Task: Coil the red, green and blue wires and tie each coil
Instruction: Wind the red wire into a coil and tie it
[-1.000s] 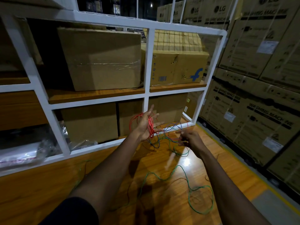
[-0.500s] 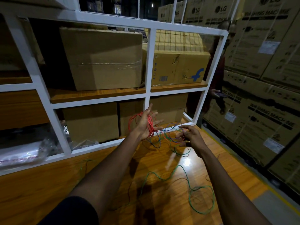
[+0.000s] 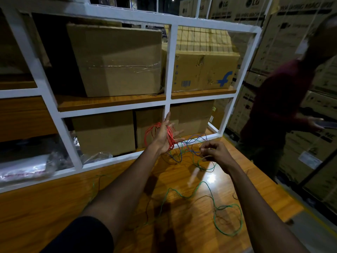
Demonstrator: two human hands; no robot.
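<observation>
The red wire point(image 3: 170, 136) is wound in a coil around my left hand point(image 3: 164, 137), which is raised with its fingers spread straight. To its right, my right hand point(image 3: 216, 152) hovers over the table with curled fingers pinching a thin strand; its colour is unclear. The blue wire point(image 3: 179, 157) lies in loose loops between and behind both hands, tangled with the green wire point(image 3: 228, 233). The green wire trails across the wooden table point(image 3: 54, 207) to a big loop at the front right.
A white metal rack point(image 3: 168, 70) with cardboard boxes point(image 3: 116, 59) stands right behind the table. A person in a dark red top point(image 3: 273, 106) stands at the table's right end holding a phone. Stacked appliance cartons point(image 3: 310, 42) fill the right side.
My right hand has shifted slightly and curled its fingers over the strands. The person at the right has come into view and moved closer. My left hand with the red coil stays put.
</observation>
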